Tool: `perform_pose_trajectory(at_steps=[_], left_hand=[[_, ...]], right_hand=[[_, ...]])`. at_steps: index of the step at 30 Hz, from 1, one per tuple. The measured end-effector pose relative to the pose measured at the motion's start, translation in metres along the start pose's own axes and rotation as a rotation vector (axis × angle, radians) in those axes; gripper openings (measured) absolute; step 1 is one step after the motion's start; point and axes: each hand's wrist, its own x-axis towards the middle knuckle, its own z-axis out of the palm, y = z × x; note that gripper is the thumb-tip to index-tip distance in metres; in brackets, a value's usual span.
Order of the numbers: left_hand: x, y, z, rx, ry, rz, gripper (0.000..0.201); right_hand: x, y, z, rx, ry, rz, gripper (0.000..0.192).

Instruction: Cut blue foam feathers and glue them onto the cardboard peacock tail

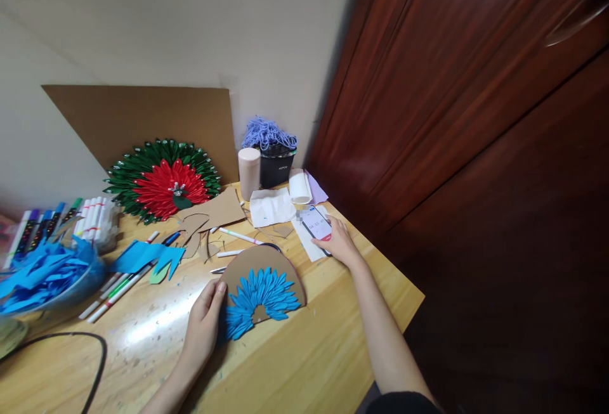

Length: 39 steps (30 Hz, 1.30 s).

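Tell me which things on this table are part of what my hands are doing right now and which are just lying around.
In hand:
left hand on the cardboard fan with blue petals
right hand on the phone

Lying about:
red and green rosette
markers
bowl of blue strips
yarn pot
tissue

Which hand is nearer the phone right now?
Right. The right hand rests on the phone at the table's far right side. The left hand is well away, down-left of it, touching the edge of the cardboard half-disc with blue petals.
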Motion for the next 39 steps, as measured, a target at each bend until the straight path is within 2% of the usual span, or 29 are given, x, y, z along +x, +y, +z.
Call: perform_pose_trajectory(at_steps=[14,18,21,24,27,30,34,36,39], left_hand=[[-0.001,0.0,0.0,-0.015,0.03,0.008,0.042],[-0.001,0.0,0.001,-0.064,0.071,0.022,0.043],[0.002,0.001,-0.003,-0.082,0.134,0.019,0.045],[0.004,0.004,-0.019,-0.11,0.244,-0.014,0.047],[-0.002,0.006,-0.049,-0.178,0.37,-0.069,0.048],[-0.023,0.0,-0.087,-0.183,0.451,-0.111,0.05],[-0.059,-0.02,-0.128,-0.063,0.523,-0.182,0.046],[-0.072,-0.028,-0.136,-0.028,0.504,-0.19,0.047],[-0.08,-0.031,-0.133,-0.018,0.442,-0.151,0.048]], right_hand=[[0.001,0.003,-0.002,0.042,0.037,-0.032,0.068],[-0.001,-0.015,-0.007,0.245,0.133,-0.088,0.047],[-0.007,-0.039,-0.005,0.524,0.015,-0.084,0.036],[-0.02,-0.068,0.005,0.712,-0.19,-0.115,0.039],[-0.038,-0.097,0.017,0.677,-0.281,-0.209,0.027],[-0.055,-0.123,0.027,0.528,-0.294,-0.404,0.015],[-0.071,-0.146,0.04,0.32,-0.287,-0.605,0.022],[-0.073,-0.152,0.047,0.224,-0.257,-0.631,0.022],[-0.07,-0.155,0.058,0.13,-0.19,-0.637,0.02]])
